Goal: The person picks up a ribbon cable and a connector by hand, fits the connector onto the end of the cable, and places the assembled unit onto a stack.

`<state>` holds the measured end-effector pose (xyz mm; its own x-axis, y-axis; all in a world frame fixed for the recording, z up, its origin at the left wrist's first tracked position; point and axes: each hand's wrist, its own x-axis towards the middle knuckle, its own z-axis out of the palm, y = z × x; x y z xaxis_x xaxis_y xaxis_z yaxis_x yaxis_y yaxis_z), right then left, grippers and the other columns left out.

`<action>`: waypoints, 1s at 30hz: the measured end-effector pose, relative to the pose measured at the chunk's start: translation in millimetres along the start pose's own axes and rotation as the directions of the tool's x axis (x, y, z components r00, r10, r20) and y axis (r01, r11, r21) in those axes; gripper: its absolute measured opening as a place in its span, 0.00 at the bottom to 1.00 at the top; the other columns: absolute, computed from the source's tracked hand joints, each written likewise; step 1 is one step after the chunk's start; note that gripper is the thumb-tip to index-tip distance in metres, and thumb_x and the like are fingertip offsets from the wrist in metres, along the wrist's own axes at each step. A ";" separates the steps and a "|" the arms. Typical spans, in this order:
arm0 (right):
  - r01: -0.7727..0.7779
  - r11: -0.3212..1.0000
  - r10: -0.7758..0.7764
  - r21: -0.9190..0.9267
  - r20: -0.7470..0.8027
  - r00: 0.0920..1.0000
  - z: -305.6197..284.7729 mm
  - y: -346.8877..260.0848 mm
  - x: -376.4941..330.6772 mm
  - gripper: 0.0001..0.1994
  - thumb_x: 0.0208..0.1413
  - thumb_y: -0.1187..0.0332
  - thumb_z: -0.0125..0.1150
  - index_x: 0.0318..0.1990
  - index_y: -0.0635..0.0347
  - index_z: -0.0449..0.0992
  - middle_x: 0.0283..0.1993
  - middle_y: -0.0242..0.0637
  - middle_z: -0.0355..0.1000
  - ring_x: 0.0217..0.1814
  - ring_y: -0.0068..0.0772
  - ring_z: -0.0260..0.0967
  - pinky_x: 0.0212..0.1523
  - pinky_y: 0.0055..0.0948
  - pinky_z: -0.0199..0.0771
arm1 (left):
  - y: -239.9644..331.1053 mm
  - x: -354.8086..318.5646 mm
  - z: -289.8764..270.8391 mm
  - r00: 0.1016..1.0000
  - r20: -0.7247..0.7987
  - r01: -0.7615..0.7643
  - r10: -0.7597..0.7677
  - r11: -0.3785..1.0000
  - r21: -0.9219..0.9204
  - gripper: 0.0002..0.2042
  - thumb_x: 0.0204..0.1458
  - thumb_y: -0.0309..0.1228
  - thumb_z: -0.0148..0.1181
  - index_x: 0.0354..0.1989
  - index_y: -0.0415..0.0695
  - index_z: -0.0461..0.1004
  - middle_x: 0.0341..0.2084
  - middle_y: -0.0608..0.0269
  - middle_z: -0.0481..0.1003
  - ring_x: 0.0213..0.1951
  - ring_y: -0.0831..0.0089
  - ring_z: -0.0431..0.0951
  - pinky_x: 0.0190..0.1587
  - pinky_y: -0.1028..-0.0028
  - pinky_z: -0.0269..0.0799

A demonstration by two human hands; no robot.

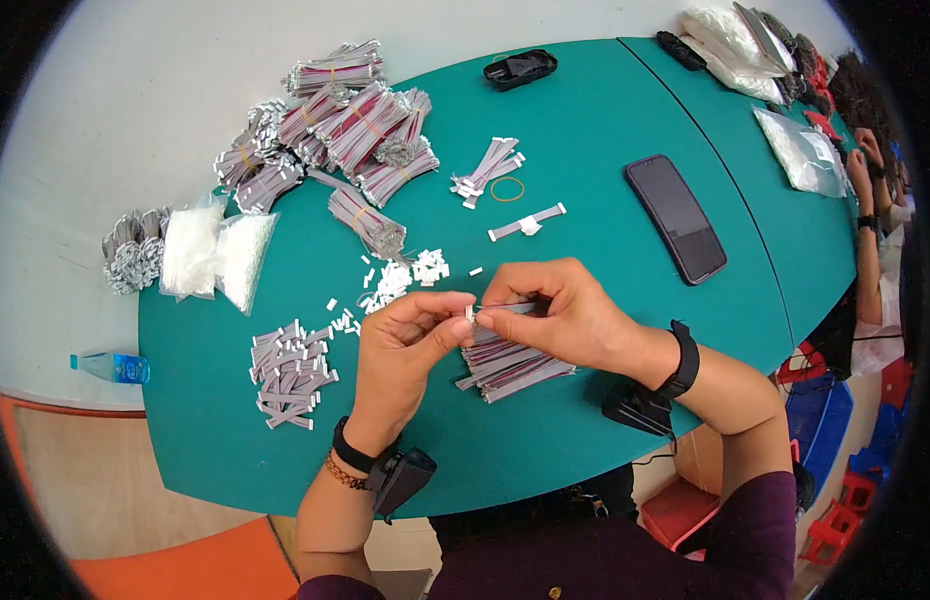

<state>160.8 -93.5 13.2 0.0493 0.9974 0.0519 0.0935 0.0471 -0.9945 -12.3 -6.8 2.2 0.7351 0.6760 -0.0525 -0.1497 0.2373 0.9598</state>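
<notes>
Table: a teal oval table (585,120) seen from above, its near edge toward the person.
Far left edge: two clear plastic bags (215,252) of small white pieces, with grey bundles beside them hanging past the edge.
Off the table, left: a plastic water bottle (113,368) lying on the floor.
Left near part: a loose heap of short grey strips with white ends (285,372).
Far left corner: many banded bundles of grey flat cables (345,125).
Left of centre: a scatter of small white connector pieces (400,278).
Left hand (410,345): fingers pinched narrow on a small white connector (469,314), wrist wearing a black band.
Right hand (565,315): closed on the end of one flat grey cable (515,308), meeting the left fingertips just above the table's middle near part.
Under the hands: a stack of grey flat cables (510,365) lying on the table.
Centre, farther back: a few cables, a rubber band (506,189) and one single strip.
Right of centre: a dark phone (675,218), screen up.
Far edge: a black case (521,69).
Right edge: another person's forearm (869,265) by clear bags.
</notes>
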 end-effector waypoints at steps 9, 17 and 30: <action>-0.017 0.999 0.016 0.051 0.010 1.000 0.1 0.6 0.4 0.04 0.52 0.73 0.59 0.28 0.63 0.72 0.25 0.26 0.68 0.28 0.10 0.61 0.27 0.15 0.61 | -0.4 0.1 0.2 1.000 0.000 -0.014 0.014 1.000 -0.013 0.11 0.47 0.20 0.59 0.40 0.34 0.72 0.31 0.59 0.76 0.30 0.76 0.74 0.36 0.79 0.71; -0.019 0.995 0.017 0.103 0.027 0.999 -1.1 1.6 1.3 0.04 0.52 0.73 0.59 0.28 0.63 0.73 0.25 0.26 0.68 0.27 0.11 0.61 0.27 0.15 0.61 | -0.2 0.5 0.2 1.000 0.020 -0.013 0.013 0.999 -0.038 0.11 0.47 0.20 0.59 0.40 0.34 0.72 0.31 0.58 0.75 0.31 0.76 0.74 0.36 0.79 0.71; -0.044 0.996 0.043 0.073 0.012 0.999 -0.2 0.8 1.0 0.04 0.51 0.74 0.60 0.28 0.63 0.72 0.25 0.25 0.68 0.28 0.10 0.61 0.27 0.14 0.61 | -2.2 0.6 -0.4 0.999 0.040 0.009 -0.007 0.999 -0.054 0.10 0.47 0.21 0.59 0.39 0.35 0.71 0.32 0.59 0.75 0.33 0.76 0.74 0.37 0.78 0.71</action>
<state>161.2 -92.4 12.5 0.0414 0.9991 0.0081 0.0185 0.0073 -0.9998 -11.8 -6.6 0.0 0.7620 0.6458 -0.0483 -0.1782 0.2807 0.9431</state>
